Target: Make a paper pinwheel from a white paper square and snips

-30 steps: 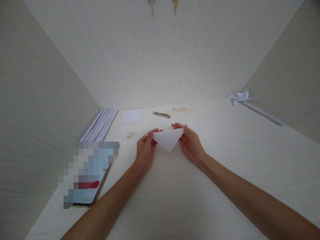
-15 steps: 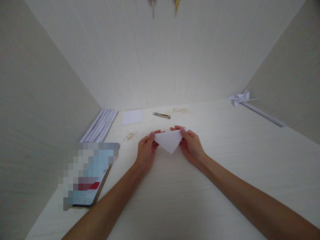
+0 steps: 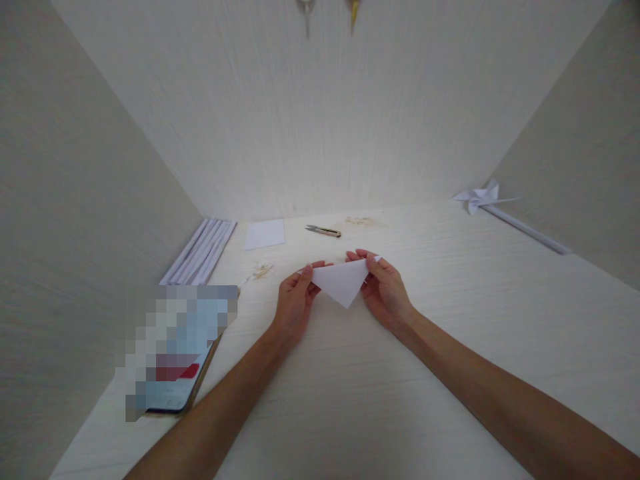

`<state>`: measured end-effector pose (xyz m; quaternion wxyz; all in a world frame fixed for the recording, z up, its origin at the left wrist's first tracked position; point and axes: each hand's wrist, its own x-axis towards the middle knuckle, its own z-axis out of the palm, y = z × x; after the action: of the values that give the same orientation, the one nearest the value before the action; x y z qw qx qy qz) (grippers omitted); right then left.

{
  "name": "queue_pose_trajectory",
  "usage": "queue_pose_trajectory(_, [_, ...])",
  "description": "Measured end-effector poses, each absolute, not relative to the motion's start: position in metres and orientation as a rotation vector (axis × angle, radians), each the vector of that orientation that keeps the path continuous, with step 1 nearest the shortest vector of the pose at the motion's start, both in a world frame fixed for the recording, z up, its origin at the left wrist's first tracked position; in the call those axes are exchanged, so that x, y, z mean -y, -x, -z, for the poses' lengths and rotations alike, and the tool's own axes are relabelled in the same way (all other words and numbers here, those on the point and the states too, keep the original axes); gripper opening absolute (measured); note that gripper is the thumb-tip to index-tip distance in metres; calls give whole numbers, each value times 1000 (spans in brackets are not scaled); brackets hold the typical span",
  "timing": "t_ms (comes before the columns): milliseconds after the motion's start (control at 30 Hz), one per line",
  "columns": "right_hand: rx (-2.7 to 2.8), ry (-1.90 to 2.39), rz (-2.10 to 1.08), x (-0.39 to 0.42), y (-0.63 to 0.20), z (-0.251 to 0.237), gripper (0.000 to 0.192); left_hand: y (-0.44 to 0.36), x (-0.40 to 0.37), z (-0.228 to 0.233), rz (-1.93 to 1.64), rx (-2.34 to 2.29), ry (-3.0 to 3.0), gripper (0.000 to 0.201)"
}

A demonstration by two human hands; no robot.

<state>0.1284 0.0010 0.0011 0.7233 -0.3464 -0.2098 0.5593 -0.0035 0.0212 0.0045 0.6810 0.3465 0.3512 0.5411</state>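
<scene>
Folded white paper triangle (image 3: 343, 283) sits between both hands just above the table (image 3: 350, 387). Left hand (image 3: 294, 301) pinches its left corner, right hand (image 3: 384, 288) pinches its right corner, fingers closed on the paper. Long edge runs left to right on top, tip points toward the person. Bare table before the wrists and right of the right hand. Beyond the hands: snips (image 3: 323, 231), small paper sheet (image 3: 265, 234). Walls close on three sides.
</scene>
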Motion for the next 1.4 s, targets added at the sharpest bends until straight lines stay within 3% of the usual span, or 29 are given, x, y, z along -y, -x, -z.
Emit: queue_pose_trajectory(1400, [471, 733, -1322, 3, -124, -3, 18, 14, -26, -8, -1158, -719, -607, 26])
